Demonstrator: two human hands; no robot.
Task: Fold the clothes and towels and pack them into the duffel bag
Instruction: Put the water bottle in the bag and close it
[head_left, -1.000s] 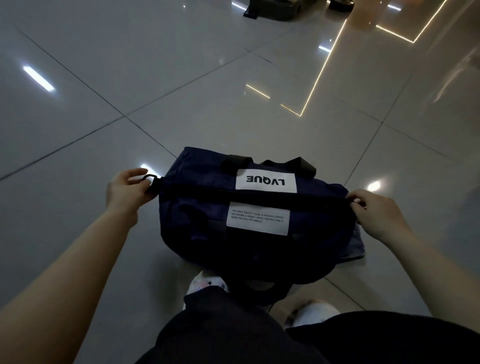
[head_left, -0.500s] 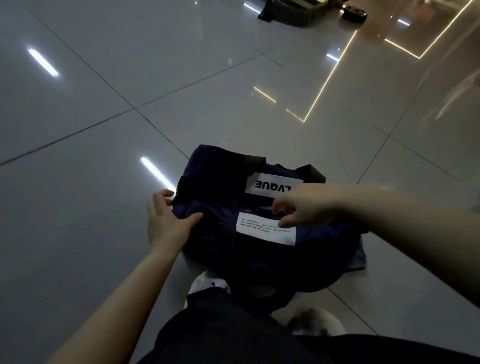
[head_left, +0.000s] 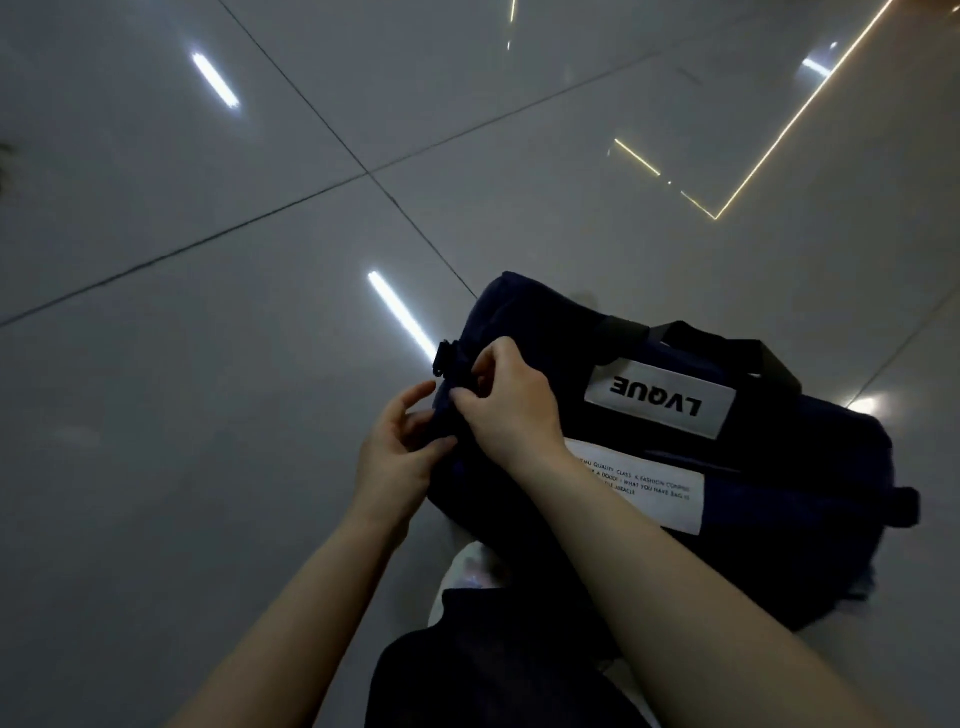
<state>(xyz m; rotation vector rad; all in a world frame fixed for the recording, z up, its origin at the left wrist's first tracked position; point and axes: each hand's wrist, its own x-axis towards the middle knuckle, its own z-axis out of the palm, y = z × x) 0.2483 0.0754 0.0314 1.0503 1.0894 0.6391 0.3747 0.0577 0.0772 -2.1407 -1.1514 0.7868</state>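
On the glossy tiled floor (head_left: 218, 467), just ahead of the person's feet, lies a dark navy duffel bag (head_left: 810, 467), on its side with its black carry handles (head_left: 727, 345) toward the far side. Two white labels show on its upper face: one (head_left: 660, 401) reading "LVQUE" upside down, and a longer one (head_left: 649, 491) with small printed lines nearer the person. Both hands work at the bag's left end, beside a black buckle (head_left: 447, 358). The right hand (head_left: 511, 405) reaches across the bag with its fingers curled, pinching something small at that end; what exactly it pinches is hidden. The left hand (head_left: 397, 457) sits just beside it, thumb and fingers bent around the end of the bag, gripping the fabric. A pale shoe (head_left: 467, 566) shows under the bag's near edge, above dark trousers (head_left: 493, 665). The floor is large grey tiles with dark grout lines crossing far left of the bag. It mirrors bar-shaped ceiling lights (head_left: 215, 80) and thin warm light strips (head_left: 769, 150) toward the far right corner. The room is dim.
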